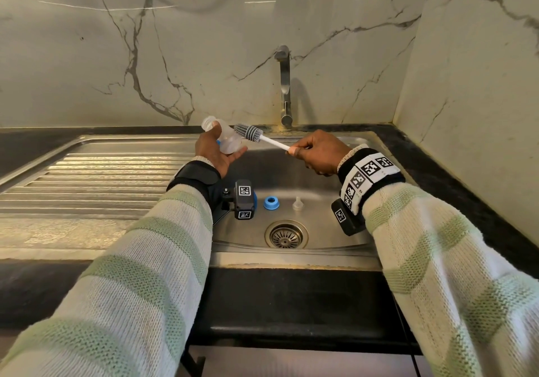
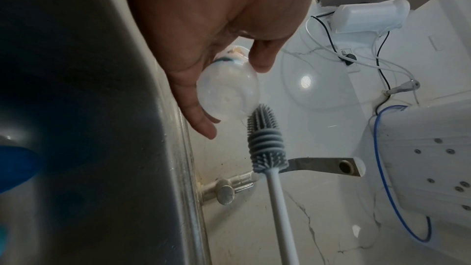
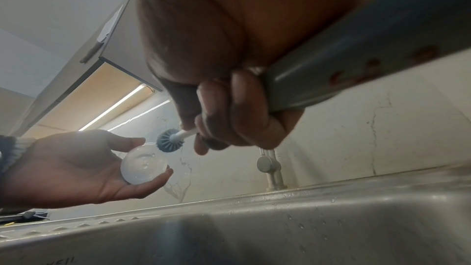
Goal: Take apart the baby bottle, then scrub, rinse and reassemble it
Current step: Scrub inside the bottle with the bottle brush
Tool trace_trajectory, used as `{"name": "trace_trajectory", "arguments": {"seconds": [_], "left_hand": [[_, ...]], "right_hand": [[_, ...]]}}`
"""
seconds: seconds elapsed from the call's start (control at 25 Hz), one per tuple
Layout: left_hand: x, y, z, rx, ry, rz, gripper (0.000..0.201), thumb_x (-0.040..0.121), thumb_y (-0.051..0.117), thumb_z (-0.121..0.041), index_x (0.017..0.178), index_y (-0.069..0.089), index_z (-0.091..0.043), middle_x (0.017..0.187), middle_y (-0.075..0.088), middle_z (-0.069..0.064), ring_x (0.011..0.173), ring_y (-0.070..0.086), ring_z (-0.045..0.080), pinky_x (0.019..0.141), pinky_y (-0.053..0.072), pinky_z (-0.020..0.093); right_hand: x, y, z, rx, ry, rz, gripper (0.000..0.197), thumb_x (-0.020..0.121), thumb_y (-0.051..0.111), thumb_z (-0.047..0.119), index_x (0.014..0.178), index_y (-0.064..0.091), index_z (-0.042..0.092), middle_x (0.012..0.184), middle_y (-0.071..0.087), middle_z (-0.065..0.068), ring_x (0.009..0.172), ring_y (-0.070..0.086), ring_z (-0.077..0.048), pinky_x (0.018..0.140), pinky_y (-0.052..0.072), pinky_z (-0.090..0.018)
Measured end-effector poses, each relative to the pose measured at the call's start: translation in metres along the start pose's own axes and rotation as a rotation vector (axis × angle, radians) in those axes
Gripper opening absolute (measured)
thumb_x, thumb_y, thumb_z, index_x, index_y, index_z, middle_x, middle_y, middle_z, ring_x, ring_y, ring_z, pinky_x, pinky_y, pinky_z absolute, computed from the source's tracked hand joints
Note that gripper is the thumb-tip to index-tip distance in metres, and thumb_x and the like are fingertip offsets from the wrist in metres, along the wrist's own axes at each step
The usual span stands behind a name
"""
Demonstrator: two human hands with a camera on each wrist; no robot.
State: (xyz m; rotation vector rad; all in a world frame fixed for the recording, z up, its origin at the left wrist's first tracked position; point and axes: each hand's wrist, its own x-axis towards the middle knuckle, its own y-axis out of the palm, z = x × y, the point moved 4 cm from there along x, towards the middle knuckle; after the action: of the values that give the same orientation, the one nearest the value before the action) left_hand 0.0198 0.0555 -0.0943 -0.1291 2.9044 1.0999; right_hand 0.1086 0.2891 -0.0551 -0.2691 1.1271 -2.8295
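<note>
Head view: left hand (image 1: pixel 214 152) holds the clear bottle (image 1: pixel 224 138) over the sink (image 1: pixel 344 219), thumb and fingers curled loosely round it. Right hand (image 1: pixel 316 152) pinches the brush (image 1: pixel 250 133) by its white handle; the grey head lies against the bottle's outside. Blue ring (image 1: pixel 271 203) and teat (image 1: pixel 298 204) lie apart in the sink, near the drain (image 1: pixel 286 235). Tap (image 1: pixel 284 84) not running.

Left wrist view: bottle base faces the camera, brush tip just touching its edge.

Right wrist view: fingers closed on the handle; brush head beside the base.

Judgement: disassembly done, scrubbing in hand, outside of the bottle. Next calls for working the brush round the body, or turning the mouth toward the brush to get inside.
</note>
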Motion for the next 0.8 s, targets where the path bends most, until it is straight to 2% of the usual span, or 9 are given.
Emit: {"name": "trace_trajectory", "arguments": {"seconds": [0.12,0.24,0.32,0.48,0.64,0.8], "left_hand": [[0.0013,-0.0004,-0.0007,-0.028,-0.006,-0.005,0.047,0.102,0.048,-0.027,0.143,0.037,-0.007,0.138,0.049,0.021,0.107,0.06,0.038,0.07,0.057,0.052],[-0.0001,0.0003,-0.0021,-0.024,0.009,-0.008,0.051,0.101,0.049,-0.033,0.145,0.036,-0.01,0.136,0.05,0.02,0.107,0.06,0.035,0.069,0.057,0.044],[-0.0029,0.0015,-0.0016,-0.012,0.019,-0.001,0.054,0.098,0.054,-0.038,0.143,0.039,-0.012,0.134,0.053,0.018,0.109,0.061,0.034,0.069,0.057,0.041],[-0.0007,-0.0004,-0.0025,0.014,0.035,-0.029,0.057,0.091,0.067,-0.029,0.139,0.043,-0.009,0.133,0.054,0.018,0.111,0.06,0.034,0.066,0.059,0.038],[0.0006,-0.0026,-0.0021,0.051,0.014,-0.057,0.049,0.094,0.063,-0.032,0.137,0.047,-0.014,0.135,0.055,0.015,0.114,0.06,0.034,0.063,0.058,0.037],[0.0048,-0.0032,0.0002,0.07,0.018,-0.045,0.048,0.097,0.055,-0.029,0.141,0.043,-0.011,0.136,0.054,0.019,0.11,0.06,0.036,0.064,0.058,0.042]], "right_hand": [[-0.0013,0.0025,-0.0004,0.024,0.002,0.035,0.02,0.096,0.059,0.035,0.1,0.074,0.022,0.06,0.053,-0.004,0.044,0.042,-0.013,0.042,0.037,-0.022],[-0.0019,0.0007,-0.0005,0.024,-0.011,0.014,0.02,0.096,0.059,0.035,0.098,0.073,0.021,0.06,0.053,-0.003,0.045,0.042,-0.013,0.042,0.037,-0.021],[-0.0017,0.0015,-0.0001,0.038,-0.004,0.03,0.018,0.096,0.059,0.034,0.099,0.074,0.023,0.06,0.053,-0.004,0.044,0.041,-0.013,0.042,0.036,-0.022],[-0.001,0.001,-0.0022,-0.001,0.011,0.015,0.018,0.096,0.059,0.034,0.097,0.073,0.023,0.061,0.054,-0.004,0.044,0.042,-0.013,0.041,0.036,-0.02],[-0.0018,0.0043,-0.0004,0.025,-0.003,0.065,0.018,0.096,0.059,0.034,0.101,0.073,0.023,0.06,0.052,-0.003,0.043,0.041,-0.012,0.041,0.036,-0.021],[0.0013,0.0023,-0.0009,-0.007,-0.001,0.008,0.018,0.096,0.059,0.034,0.099,0.073,0.024,0.059,0.054,-0.003,0.043,0.042,-0.013,0.041,0.037,-0.021]]}}
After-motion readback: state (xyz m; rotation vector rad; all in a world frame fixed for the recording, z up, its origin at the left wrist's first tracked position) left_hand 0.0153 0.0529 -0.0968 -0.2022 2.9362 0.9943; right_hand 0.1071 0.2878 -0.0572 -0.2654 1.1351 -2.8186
